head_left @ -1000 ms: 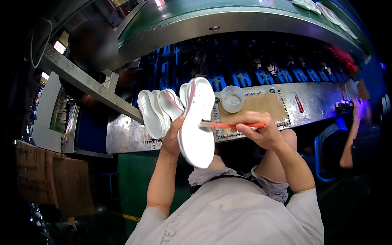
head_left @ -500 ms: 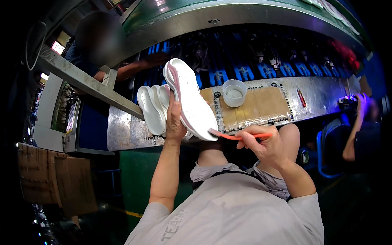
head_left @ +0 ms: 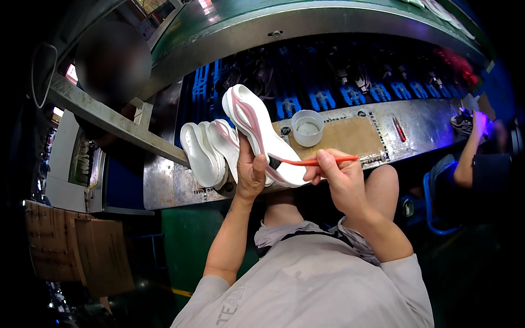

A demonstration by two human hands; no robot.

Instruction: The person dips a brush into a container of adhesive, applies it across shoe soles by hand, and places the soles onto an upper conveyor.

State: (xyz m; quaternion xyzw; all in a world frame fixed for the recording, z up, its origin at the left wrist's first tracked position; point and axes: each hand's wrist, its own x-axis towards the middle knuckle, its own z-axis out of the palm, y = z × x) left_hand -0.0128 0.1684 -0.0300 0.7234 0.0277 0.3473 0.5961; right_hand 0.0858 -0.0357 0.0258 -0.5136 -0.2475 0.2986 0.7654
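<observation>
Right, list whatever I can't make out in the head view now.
All in the head view:
Left grip: most fingers are hidden behind the held sole.
Orange brush: part of its handle is covered by the right grip.
Resting soles: some partly hidden by overlap.
Cup: contents too small to identify.
White pieces: cut off by the top edge.

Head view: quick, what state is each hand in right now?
Left hand: closed around the edge of a white shoe sole with a pink side band.
Right hand: closed, holding a slim orange-handled brush.
</observation>
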